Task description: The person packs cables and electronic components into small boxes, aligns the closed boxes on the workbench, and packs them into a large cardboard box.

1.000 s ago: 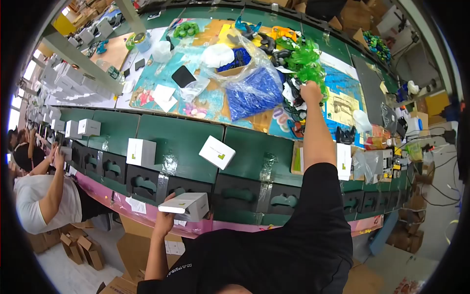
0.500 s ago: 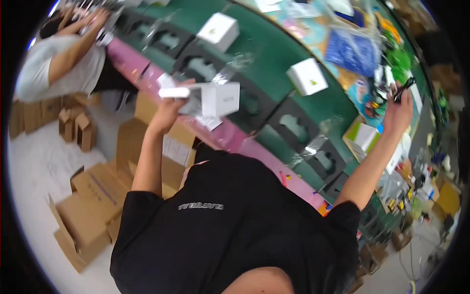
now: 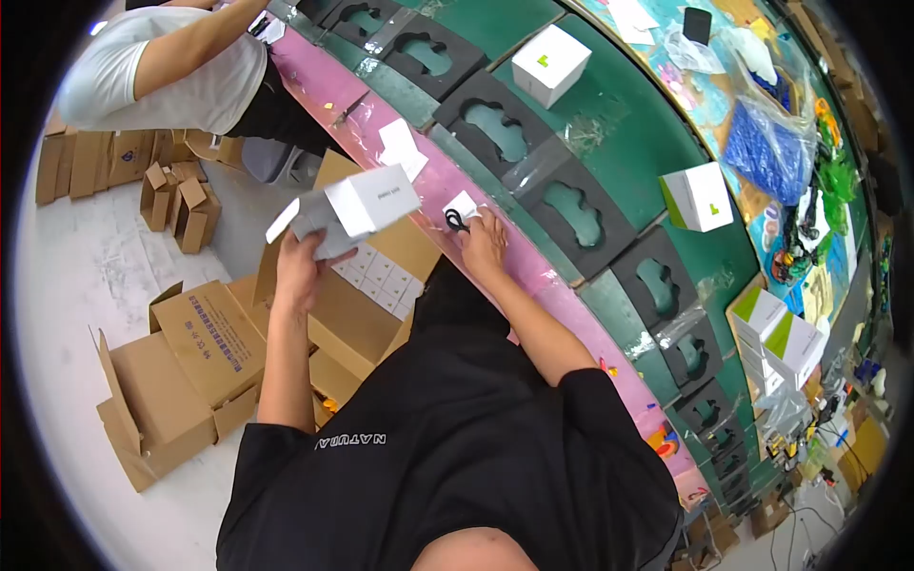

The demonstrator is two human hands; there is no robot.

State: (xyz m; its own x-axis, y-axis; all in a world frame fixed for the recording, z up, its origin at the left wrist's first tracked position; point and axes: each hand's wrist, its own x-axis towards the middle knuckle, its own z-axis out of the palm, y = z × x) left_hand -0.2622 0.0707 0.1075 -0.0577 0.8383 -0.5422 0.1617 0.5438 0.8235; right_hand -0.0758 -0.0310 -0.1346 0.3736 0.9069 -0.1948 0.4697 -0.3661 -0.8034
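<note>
The left hand (image 3: 303, 268) is closed around the underside of a white box (image 3: 373, 202), thumb and fingers partly spread along it; the box is tilted, its flap standing open at the left end and small print on its side. It is held above a brown carton (image 3: 354, 319) at the near side of the pink strip (image 3: 433, 195). To the right, the right hand (image 3: 484, 246) has its fingers bent and nearly closed on a black cable (image 3: 455, 221), bundled in a small loop, with a white slip (image 3: 463, 204) just beside the fingertips.
</note>
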